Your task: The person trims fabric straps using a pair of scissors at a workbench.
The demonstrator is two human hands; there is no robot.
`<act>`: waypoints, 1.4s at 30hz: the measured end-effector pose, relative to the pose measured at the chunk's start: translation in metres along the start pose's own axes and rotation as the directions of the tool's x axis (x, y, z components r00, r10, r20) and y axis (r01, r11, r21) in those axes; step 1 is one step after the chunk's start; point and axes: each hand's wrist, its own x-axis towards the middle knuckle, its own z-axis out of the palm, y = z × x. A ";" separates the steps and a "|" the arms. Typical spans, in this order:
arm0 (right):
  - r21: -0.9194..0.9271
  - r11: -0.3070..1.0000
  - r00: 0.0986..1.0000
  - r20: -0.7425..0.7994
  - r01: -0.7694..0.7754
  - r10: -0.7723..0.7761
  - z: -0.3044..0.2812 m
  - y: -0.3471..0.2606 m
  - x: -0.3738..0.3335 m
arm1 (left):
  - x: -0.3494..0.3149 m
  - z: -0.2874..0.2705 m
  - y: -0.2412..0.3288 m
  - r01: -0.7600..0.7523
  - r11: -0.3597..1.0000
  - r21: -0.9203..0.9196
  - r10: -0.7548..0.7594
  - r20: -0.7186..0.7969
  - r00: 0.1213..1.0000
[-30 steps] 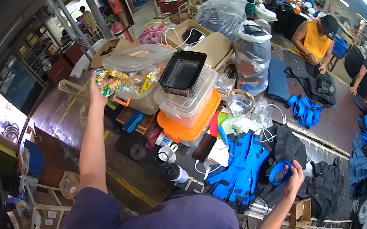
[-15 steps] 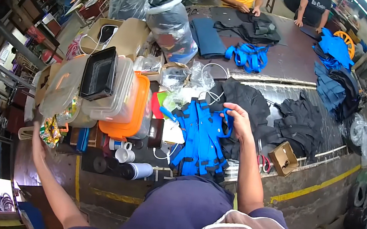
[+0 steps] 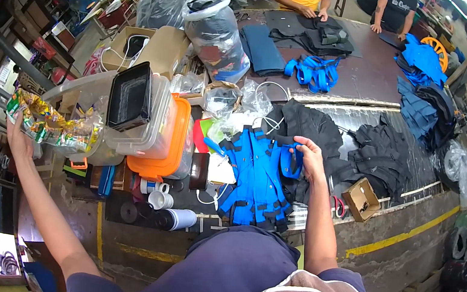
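At the far left, my left hand [image 3: 19,141] has its fingers closed on the end of a strip of shiny yellow-and-green packets [image 3: 56,129]. The strip stretches right, across the side of a clear plastic box [image 3: 104,153]. My right hand [image 3: 309,158] pinches the dark end of a looped blue strap [image 3: 288,162] above the table. Beneath and left of it lies a pile of blue strap pieces with black ends [image 3: 255,180]. Black fabric [image 3: 309,127] is spread just behind my right hand.
An orange-rimmed bin [image 3: 170,142] and a black tray [image 3: 131,96] stand left of centre. Nearby are a white mug [image 3: 160,198], a tumbler [image 3: 179,219] and a phone [image 3: 199,171]. Red-handled scissors [image 3: 338,208] and a small cardboard box [image 3: 362,200] lie right. Two people work across the table.
My left hand has moved up and outward to the left, drawing the bunched packets into a long strip. My right hand has barely shifted and keeps the blue strap.
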 end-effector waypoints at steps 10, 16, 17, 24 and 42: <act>-0.192 0.980 0.995 -0.091 -0.052 0.035 -0.003 0.035 0.006 | 0.011 0.009 0.000 0.163 0.986 0.038 -0.165 0.079 0.983; -0.092 0.995 0.996 -0.090 -0.034 0.026 -0.032 0.041 0.009 | 0.043 0.061 0.031 0.054 0.959 0.278 -0.097 0.145 0.985; -0.080 0.996 0.994 -0.110 -0.032 0.023 -0.033 0.040 0.006 | 0.045 0.066 0.029 0.017 0.938 0.345 -0.067 0.134 0.989; -0.079 0.996 0.980 -0.201 -0.034 0.018 -0.022 0.074 0.007 | 0.038 0.038 -0.039 -0.098 0.669 0.737 -0.277 0.370 0.887; -0.857 -0.427 0.008 0.448 0.289 -0.894 -0.014 -0.313 -0.018 | 0.031 0.002 -0.080 -0.077 0.574 0.815 -0.563 0.461 0.686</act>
